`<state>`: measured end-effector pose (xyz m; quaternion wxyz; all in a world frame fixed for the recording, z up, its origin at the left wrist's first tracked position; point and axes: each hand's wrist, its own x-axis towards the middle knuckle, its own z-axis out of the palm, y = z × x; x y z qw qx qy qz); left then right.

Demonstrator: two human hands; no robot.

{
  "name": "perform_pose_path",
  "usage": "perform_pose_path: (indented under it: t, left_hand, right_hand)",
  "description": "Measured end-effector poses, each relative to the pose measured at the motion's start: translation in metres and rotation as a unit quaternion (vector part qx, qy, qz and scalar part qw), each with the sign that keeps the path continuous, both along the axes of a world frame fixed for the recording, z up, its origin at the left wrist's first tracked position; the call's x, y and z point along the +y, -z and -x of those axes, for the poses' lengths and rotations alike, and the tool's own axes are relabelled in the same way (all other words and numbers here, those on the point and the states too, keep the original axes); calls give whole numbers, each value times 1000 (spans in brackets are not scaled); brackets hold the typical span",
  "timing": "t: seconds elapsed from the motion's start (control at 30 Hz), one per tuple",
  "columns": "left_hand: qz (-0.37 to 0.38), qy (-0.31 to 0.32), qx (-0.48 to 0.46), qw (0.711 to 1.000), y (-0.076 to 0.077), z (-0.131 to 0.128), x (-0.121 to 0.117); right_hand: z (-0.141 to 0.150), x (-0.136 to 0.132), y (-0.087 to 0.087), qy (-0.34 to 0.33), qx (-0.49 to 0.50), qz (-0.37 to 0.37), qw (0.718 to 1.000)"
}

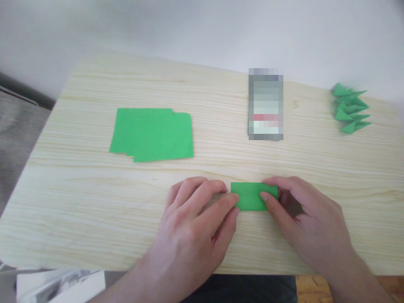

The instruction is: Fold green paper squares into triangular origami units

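A small green paper rectangle (249, 195) lies flat on the light wooden table (94, 202) near its front edge. My left hand (195, 223) rests at the paper's left end, fingers curled, with a fingertip on its lower left corner. My right hand (303, 219) pinches the paper's right end between thumb and forefinger. Both hands press the piece down against the table.
A stack of green paper sheets (153, 134) lies at the middle left. A blurred-out upright rectangular object (265, 107) sits behind the hands. Several folded green paper triangles (349, 108) are piled at the far right. A wall runs behind the table.
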<state>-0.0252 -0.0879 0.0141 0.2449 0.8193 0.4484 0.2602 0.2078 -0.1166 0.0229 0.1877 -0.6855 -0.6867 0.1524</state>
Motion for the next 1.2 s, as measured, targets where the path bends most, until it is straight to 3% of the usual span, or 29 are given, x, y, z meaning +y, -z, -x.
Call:
perform_pose_path:
  t: [1.2]
  left_hand:
    - [7, 34, 2, 999, 0, 4, 5]
  right_hand:
    - [2, -2, -3, 30, -16, 22, 999]
